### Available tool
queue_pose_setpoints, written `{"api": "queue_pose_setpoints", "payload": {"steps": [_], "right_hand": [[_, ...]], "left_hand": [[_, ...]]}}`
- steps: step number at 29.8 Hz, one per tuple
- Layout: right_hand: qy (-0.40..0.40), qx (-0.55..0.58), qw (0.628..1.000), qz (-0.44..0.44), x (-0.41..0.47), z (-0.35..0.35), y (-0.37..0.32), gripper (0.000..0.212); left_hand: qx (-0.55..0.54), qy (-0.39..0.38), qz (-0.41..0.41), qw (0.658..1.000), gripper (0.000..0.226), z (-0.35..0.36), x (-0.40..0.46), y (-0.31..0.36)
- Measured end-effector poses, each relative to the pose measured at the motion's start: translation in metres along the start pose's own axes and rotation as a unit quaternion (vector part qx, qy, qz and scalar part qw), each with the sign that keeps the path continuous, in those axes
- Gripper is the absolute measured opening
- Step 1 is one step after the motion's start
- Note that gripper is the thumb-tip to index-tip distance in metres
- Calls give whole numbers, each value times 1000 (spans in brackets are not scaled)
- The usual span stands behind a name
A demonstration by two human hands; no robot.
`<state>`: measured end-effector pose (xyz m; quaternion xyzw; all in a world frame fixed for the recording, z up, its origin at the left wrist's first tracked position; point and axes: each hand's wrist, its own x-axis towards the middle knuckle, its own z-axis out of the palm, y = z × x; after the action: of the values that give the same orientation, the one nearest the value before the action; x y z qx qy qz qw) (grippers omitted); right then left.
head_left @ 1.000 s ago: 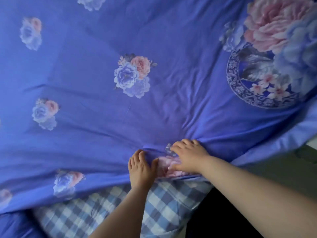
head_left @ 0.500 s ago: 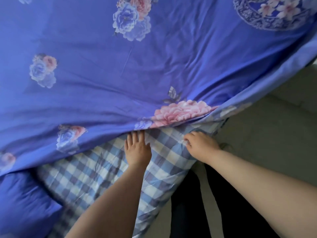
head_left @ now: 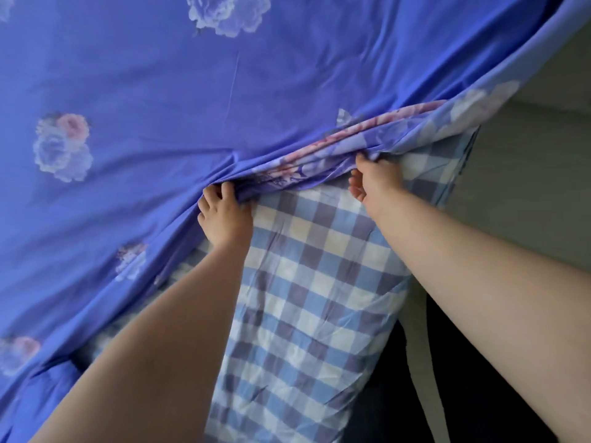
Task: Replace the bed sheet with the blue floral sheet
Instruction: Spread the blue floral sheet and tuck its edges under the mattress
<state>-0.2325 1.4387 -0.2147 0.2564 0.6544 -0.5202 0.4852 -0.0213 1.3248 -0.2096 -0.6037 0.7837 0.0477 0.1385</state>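
Observation:
The blue floral sheet covers the bed across the upper and left part of the view. Its near edge is bunched into folds above a blue-and-white checked sheet that hangs over the mattress side. My left hand grips the bunched blue edge at its left end, fingers curled into the fabric. My right hand grips the same edge further right, fingertips tucked under the folds.
A grey floor lies to the right of the bed. Dark trouser legs show at the bottom beside the mattress. The blue sheet's right edge slopes down toward the bed corner.
The blue edge has been gathered and lifted further up the bed, baring more checked fabric. Both hands went from lying on the fabric to gripping the bunched edge. The view dropped closer.

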Motion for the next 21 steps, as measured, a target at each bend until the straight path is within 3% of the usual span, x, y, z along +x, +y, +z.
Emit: {"api": "queue_pose_setpoints", "payload": {"steps": [3, 7, 11, 15, 16, 19, 21], "right_hand": [[39, 57, 997, -25, -3, -3, 21, 24], [35, 232, 972, 17, -14, -16, 51, 39], [28, 315, 948, 28, -35, -21, 81, 39], [-138, 251, 957, 50, -72, -23, 105, 57], [-171, 204, 963, 47, -82, -23, 112, 53], [-157, 32, 987, 15, -92, -30, 132, 24], [-141, 25, 989, 22, -91, -42, 142, 24]], "left_hand": [[-30, 48, 36, 998, 23, 2, 2, -17], [-105, 143, 113, 978, 21, 12, -27, -33], [-171, 133, 99, 971, 21, 17, -87, -40], [-194, 108, 101, 970, 23, 14, -142, -41], [-203, 104, 98, 969, 24, 11, -153, -40], [-198, 90, 96, 971, 25, 0, -174, -40], [-176, 84, 92, 977, 19, -4, -185, -39]]}}
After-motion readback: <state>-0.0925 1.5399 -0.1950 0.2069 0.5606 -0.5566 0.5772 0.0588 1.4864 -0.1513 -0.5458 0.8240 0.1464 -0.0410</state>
